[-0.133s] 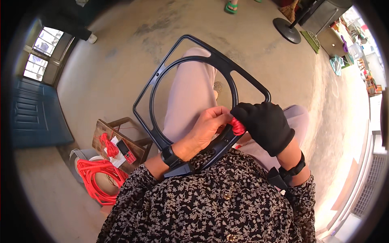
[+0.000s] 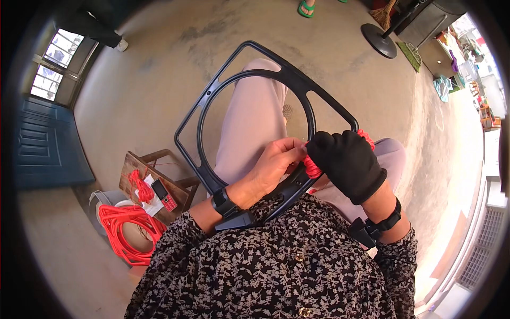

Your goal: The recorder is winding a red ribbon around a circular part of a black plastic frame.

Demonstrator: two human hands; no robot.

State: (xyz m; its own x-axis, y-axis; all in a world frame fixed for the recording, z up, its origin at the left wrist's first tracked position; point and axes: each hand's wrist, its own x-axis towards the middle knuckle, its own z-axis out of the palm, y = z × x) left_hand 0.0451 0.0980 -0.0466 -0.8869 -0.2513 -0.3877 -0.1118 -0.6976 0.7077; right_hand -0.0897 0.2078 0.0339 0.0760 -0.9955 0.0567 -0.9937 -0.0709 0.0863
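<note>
Right hand [image 2: 348,166], gloved, is clamping red cord [image 2: 312,169]; a far end is newly showing beyond the knuckles, so more of the bundle is lying exposed. Left hand [image 2: 270,167] is pinching its near end. Black frame [image 2: 294,78] is resting on the lap [image 2: 247,122].

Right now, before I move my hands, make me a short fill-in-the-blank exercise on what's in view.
1. The right hand wears a ____ glove.
2. The left hand is bare, its fingertips close to bunched ____ strands.
3. The open sandal near the top edge is ____.
4. The wooden stool stands toward the picture's ____ side.

Missing words: black; red; green; left.
</note>
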